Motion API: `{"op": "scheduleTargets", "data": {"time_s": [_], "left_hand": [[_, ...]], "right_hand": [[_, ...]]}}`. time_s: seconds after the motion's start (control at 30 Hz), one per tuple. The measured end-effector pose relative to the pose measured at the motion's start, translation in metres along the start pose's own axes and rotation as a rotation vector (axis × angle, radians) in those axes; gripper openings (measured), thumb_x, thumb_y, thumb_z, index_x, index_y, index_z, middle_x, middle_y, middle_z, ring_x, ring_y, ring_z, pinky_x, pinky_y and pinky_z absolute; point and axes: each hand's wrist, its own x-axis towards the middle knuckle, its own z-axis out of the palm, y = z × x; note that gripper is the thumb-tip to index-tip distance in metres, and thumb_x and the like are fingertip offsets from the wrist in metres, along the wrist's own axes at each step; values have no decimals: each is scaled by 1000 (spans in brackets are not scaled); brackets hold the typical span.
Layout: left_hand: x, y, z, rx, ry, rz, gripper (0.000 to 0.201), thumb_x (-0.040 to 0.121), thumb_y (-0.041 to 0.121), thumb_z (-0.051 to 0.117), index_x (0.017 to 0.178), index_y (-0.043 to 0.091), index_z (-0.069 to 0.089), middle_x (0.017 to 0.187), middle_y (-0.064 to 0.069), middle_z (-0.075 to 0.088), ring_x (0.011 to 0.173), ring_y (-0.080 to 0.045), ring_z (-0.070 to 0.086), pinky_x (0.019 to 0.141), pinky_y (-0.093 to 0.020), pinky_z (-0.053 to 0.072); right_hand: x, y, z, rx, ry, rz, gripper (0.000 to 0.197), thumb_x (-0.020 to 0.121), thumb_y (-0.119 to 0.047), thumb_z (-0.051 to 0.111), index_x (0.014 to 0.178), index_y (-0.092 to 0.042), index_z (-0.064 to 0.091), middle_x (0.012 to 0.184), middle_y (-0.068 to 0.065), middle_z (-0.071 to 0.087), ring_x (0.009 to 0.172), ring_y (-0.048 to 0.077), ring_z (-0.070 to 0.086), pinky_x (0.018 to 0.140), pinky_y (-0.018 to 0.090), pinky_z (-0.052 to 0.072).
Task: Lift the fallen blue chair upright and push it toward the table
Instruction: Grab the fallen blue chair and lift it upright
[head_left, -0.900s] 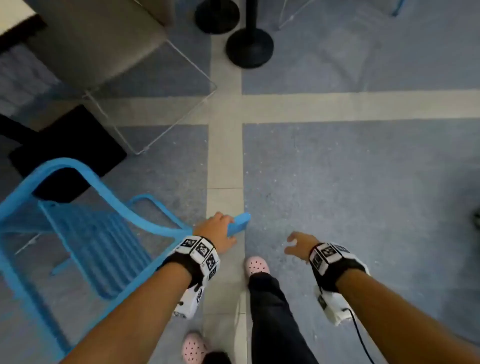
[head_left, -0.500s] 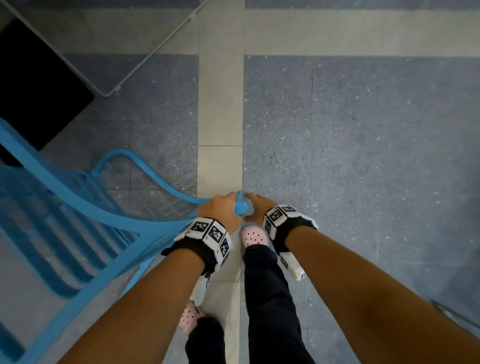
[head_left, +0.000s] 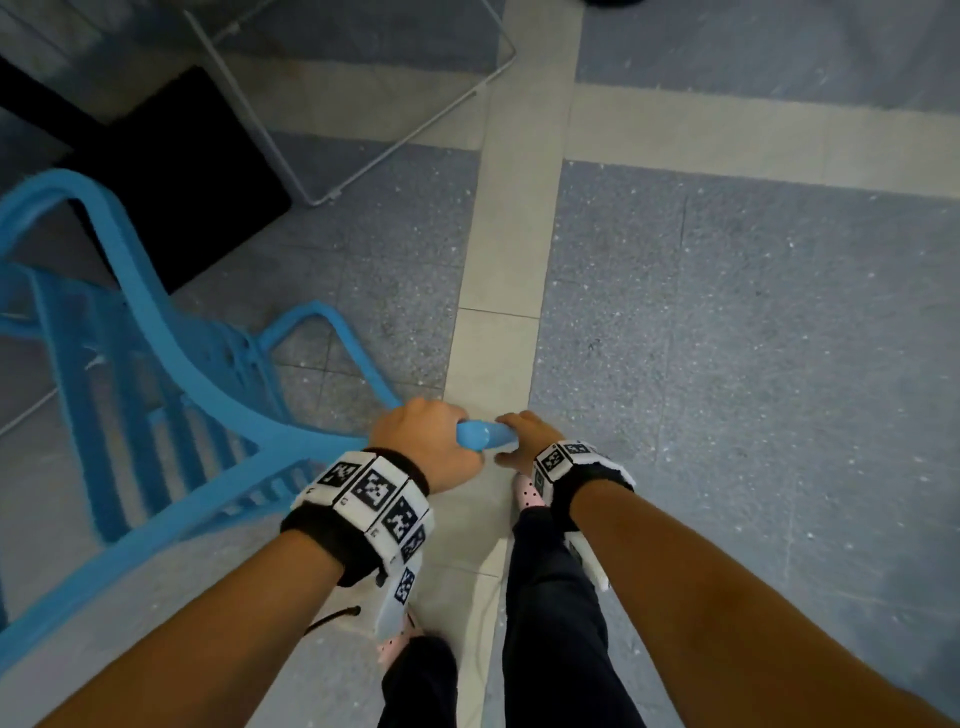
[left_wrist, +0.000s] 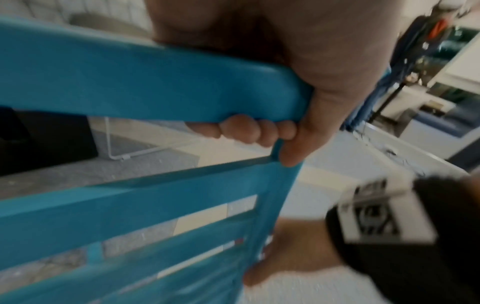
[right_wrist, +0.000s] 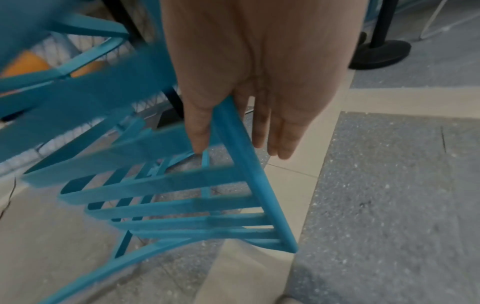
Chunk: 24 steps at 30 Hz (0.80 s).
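Note:
The blue slatted chair (head_left: 156, 395) leans at the left of the head view, its back towards me. My left hand (head_left: 423, 441) grips the top rail of the chair's back (left_wrist: 155, 90), and the fingers (left_wrist: 241, 131) curl under the rail. My right hand (head_left: 524, 441) holds the rail's end right beside it. In the right wrist view the right hand (right_wrist: 259, 86) straddles the back's side bar (right_wrist: 249, 174), thumb on one side and fingers on the other. The chair's legs are out of sight.
A grey chair's white wire frame (head_left: 363, 156) and a black floor mat (head_left: 171, 171) lie beyond the blue chair. My feet in pink clogs (head_left: 527, 491) stand on a beige floor strip (head_left: 498, 312). A black post base (right_wrist: 379, 53) stands further off. Grey floor spreads to the right.
My right hand has come in from the right and taken hold of the rail's end next to the left hand. The left hand has kept its grip.

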Motion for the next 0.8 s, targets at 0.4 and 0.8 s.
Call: {"op": "scheduleTargets", "data": {"time_s": [0.4, 0.8], "left_hand": [[-185, -103, -26, 15, 194, 28, 35, 67, 34, 64, 45, 22, 39, 51, 9, 42, 69, -23, 52, 47, -21, 28], [-431, -318, -7, -264, 567, 57, 31, 48, 51, 59, 43, 25, 43, 39, 5, 40, 41, 1, 48, 40, -10, 31]], "right_hand": [[-115, -91, 79, -202, 83, -346, 35, 84, 2, 56, 118, -2, 58, 121, 21, 61, 113, 32, 57, 98, 35, 44], [-273, -316, 176, -892, 239, -533, 34, 83, -9, 60, 117, -11, 60, 115, 21, 66, 106, 36, 62, 86, 40, 51]]}}
